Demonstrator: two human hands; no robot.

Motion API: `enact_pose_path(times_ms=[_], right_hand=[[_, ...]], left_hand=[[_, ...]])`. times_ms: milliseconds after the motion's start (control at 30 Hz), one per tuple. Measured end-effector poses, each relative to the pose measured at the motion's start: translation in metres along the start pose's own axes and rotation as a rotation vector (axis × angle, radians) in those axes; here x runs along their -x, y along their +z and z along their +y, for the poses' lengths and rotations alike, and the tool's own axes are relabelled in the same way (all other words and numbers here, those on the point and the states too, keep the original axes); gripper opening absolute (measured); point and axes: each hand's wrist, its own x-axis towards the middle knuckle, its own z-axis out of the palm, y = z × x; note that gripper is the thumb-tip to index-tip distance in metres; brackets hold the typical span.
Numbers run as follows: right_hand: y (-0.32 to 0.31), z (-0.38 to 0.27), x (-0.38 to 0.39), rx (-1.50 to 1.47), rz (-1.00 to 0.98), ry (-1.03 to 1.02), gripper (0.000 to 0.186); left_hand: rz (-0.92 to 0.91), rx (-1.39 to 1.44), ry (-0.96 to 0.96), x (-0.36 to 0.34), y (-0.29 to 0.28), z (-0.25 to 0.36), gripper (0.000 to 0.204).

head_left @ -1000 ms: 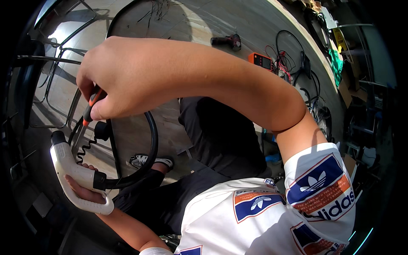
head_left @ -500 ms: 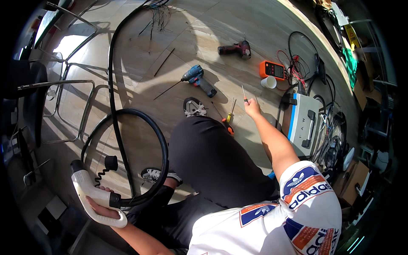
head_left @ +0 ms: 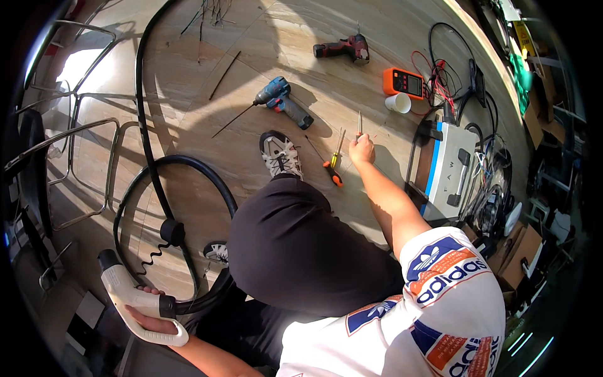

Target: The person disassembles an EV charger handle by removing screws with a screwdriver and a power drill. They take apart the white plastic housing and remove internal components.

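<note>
My left hand is wrapped round the handle of a white EV charging gun with a black nose. Its thick black cable leaves the grip end and loops over the floor. A round black cap hangs on a coiled cord beside it. Out to the right, my right hand is closed round a thin screwdriver, shaft pointing away from me; its handle is mostly hidden. Nearest that hand, a yellow-handled screwdriver and an orange-and-black handled tool lie on the floor.
A blue cordless driver with a long bit and a red one lie ahead. To the right are an orange meter, a white cup and a grey case among wires. Metal-framed chairs stand at left.
The view has shifted, so floor items at left and centre sit further left. My right hand has drawn slightly left and nearer the floor screwdrivers. Both hands keep their holds.
</note>
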Motion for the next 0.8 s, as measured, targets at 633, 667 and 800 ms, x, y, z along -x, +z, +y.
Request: enact_pose_path(times_ms=[633,667,800], right_hand=[[-0.037,-0.054,0.028,-0.581,-0.271,-0.344,0.025],[-0.067,-0.080,0.028,-0.737,-0.312,-0.359,0.026],[-0.221,-0.192,0.020,-0.790,-0.307,-0.837,0.026]], left_hand=[[-0.088,0.111,0.013,0.008,-0.013,0.007,0.055],[-0.088,0.146,0.002,0.009,-0.019,0.008,0.055],[-0.179,0.332,-0.085,0.005,-0.036,0.010,0.058]])
